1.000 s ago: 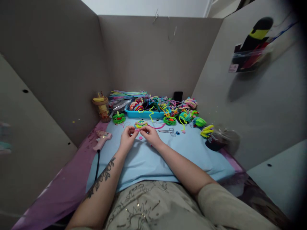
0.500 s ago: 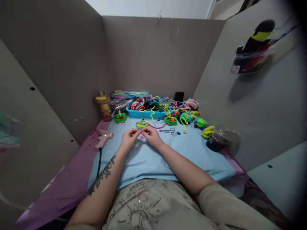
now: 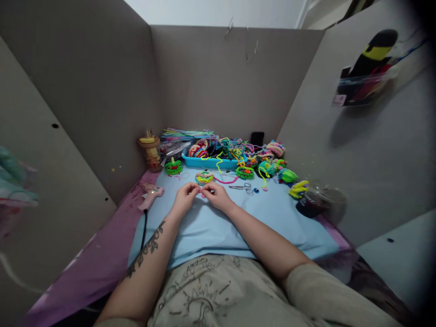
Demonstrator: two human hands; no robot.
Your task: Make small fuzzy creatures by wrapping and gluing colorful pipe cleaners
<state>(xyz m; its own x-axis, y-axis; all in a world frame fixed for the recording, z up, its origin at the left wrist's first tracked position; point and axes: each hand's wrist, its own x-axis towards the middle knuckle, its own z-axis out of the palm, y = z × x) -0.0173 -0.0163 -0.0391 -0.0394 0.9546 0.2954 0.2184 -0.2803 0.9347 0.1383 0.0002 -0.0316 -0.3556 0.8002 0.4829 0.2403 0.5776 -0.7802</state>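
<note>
My left hand [image 3: 187, 196] and my right hand [image 3: 217, 195] meet at the fingertips over the blue cloth, both in a pinch. Between them shows a small bit of pink pipe cleaner [image 3: 203, 195], mostly hidden by the fingers. Just beyond my hands lies a round, multicoloured pipe-cleaner piece [image 3: 204, 177]. A long pink pipe cleaner [image 3: 226, 181] stretches to the right of it. Scissors [image 3: 242, 188] rest on the cloth to the right of my right hand, beside a small blue round thing [image 3: 256, 190].
A pink glue gun [image 3: 151, 197] with a black cord lies at left. Behind are a blue tray [image 3: 213, 162] heaped with pipe cleaners, a green pipe-cleaner figure [image 3: 173, 167] and a tumbler [image 3: 150, 154]. Yellow and green pieces [image 3: 299, 189] and a dark cup [image 3: 309, 203] stand at right.
The view has shifted slightly, so everything sits a little further right. My hands stay together; the pink round bit that showed below my fingertips is now mostly covered.
</note>
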